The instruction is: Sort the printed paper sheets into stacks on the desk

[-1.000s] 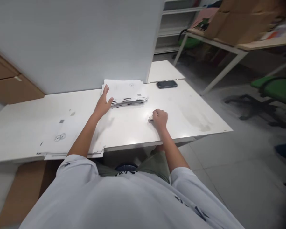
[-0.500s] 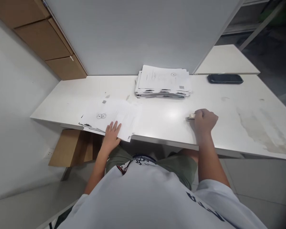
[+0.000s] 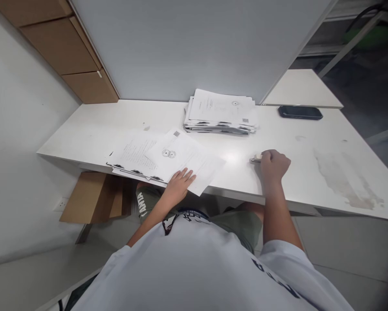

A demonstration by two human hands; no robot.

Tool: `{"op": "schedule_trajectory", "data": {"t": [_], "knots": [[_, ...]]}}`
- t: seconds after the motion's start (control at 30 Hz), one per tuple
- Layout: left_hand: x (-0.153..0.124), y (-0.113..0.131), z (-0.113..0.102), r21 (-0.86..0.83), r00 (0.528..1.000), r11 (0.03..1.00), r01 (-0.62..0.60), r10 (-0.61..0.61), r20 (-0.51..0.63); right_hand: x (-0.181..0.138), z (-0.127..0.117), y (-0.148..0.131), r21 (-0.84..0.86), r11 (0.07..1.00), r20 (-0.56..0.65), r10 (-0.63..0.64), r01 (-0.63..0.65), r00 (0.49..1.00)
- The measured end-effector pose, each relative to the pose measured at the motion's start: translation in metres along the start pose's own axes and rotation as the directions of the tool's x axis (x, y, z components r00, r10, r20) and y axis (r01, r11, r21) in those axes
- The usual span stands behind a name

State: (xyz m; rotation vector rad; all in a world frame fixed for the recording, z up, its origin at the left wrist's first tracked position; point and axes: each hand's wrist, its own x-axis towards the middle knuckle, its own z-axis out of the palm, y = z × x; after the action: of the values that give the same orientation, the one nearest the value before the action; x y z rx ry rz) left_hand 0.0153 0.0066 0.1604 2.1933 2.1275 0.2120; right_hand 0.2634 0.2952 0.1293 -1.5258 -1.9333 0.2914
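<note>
My left hand [image 3: 177, 186] lies with fingers spread flat on a loose printed sheet [image 3: 194, 157] bearing two round stamps. That sheet is turned at an angle, partly over a pile of papers [image 3: 132, 153] whose front edge reaches the desk's edge. Dark smudges show along the pile's lower margin. Farther right, my right hand [image 3: 275, 166] is closed in a fist just above the desk, gripping what looks like a small stapler [image 3: 255, 159]. Only its pale and metallic end sticks out on the left; the fist hides the rest.
A thicker stack of printed papers [image 3: 221, 108] stands against the grey panel [image 3: 194, 47]. A dark phone [image 3: 300, 112] lies at the back right of the white desk [image 3: 310, 172]. Cardboard boxes [image 3: 86, 86] are piled at the left, with an open carton [image 3: 86, 198] beneath.
My left hand has slid the top sheet to the right and turned it, uncovering a text page on the pile. My right hand stays closed in about the same place.
</note>
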Motion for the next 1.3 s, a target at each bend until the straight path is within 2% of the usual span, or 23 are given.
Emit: {"op": "schedule_trajectory", "data": {"t": [0.07,0.23,0.3,0.37,0.43,0.47,0.53,0.6,0.67,0.77,0.87,0.93,1.0,1.07,1.13,1.2,1.3], "knots": [[0.001,0.0,0.001,0.0,0.999,1.0,0.022,-0.022,-0.033,0.001,0.002,0.002,0.001,1.0,-0.005,-0.001,0.001,1.0],[-0.007,-0.021,-0.007,0.009,0.97,0.976,0.216,-0.213,-0.118,0.005,0.009,0.01,-0.038,0.998,-0.08,-0.056,0.053,0.995],[-0.014,-0.033,-0.011,0.01,0.964,0.971,0.239,-0.236,-0.125,0.0,0.01,0.009,-0.063,0.99,-0.149,-0.133,0.125,0.98],[-0.021,-0.042,-0.013,0.002,0.944,0.953,0.304,-0.301,-0.135,-0.014,0.011,-0.002,-0.048,0.962,-0.169,-0.272,0.268,0.947],[-0.026,-0.048,-0.012,-0.012,0.902,0.912,0.41,-0.407,-0.144,-0.039,0.011,-0.025,0.033,0.885,-0.089,-0.459,0.464,0.884],[-0.028,-0.049,-0.01,-0.017,0.882,0.893,0.45,-0.448,-0.144,-0.055,0.01,-0.039,0.098,0.825,-0.016,-0.558,0.557,0.829],[-0.031,-0.048,-0.005,-0.022,0.869,0.878,0.477,-0.475,-0.138,-0.088,0.01,-0.07,0.231,0.689,0.132,-0.721,0.687,0.68],[-0.031,-0.042,0.0,-0.026,0.884,0.894,0.448,-0.447,-0.139,-0.117,0.011,-0.097,0.283,0.604,0.253,-0.797,0.746,0.549],[-0.031,-0.034,0.003,-0.03,0.902,0.913,0.406,-0.405,-0.149,-0.136,0.013,-0.114,0.282,0.577,0.33,-0.809,0.766,0.487],[-0.032,-0.022,0.007,-0.025,0.925,0.937,0.349,-0.349,-0.153,-0.146,0.017,-0.119,0.272,0.572,0.364,-0.806,0.774,0.468],[-0.034,-0.014,0.008,-0.017,0.94,0.953,0.304,-0.303,-0.159,-0.148,0.016,-0.107,0.306,0.576,0.306,-0.813,0.758,0.495],[-0.035,-0.012,0.008,-0.015,0.947,0.963,0.27,-0.268,-0.175,-0.15,0.013,-0.096,0.332,0.606,0.24,-0.796,0.723,0.556],[-0.037,-0.012,0.008,-0.004,0.958,0.975,0.222,-0.219,-0.185,-0.153,0.007,-0.083,0.332,0.672,0.157,-0.731,0.662,0.664],[-0.038,-0.014,0.007,0.018,0.975,0.99,0.141,-0.135,-0.175,-0.155,0.0,-0.07,0.325,0.757,0.059,-0.615,0.567,0.787],[-0.038,-0.015,0.008,0.044,0.986,0.998,0.048,-0.041,-0.162,-0.155,-0.007,-0.057,0.354,0.813,-0.006,-0.492,0.462,0.87],[-0.038,-0.015,0.01,0.062,0.984,0.997,-0.037,0.047,-0.173,-0.155,-0.015,-0.047,0.41,0.83,-0.01,-0.41,0.377,0.912],[-0.034,-0.012,0.014,0.059,0.952,0.987,-0.152,0.162,-0.258,-0.152,-0.025,-0.039,0.458,0.829,0.035,-0.376,0.319,0.926]]}}
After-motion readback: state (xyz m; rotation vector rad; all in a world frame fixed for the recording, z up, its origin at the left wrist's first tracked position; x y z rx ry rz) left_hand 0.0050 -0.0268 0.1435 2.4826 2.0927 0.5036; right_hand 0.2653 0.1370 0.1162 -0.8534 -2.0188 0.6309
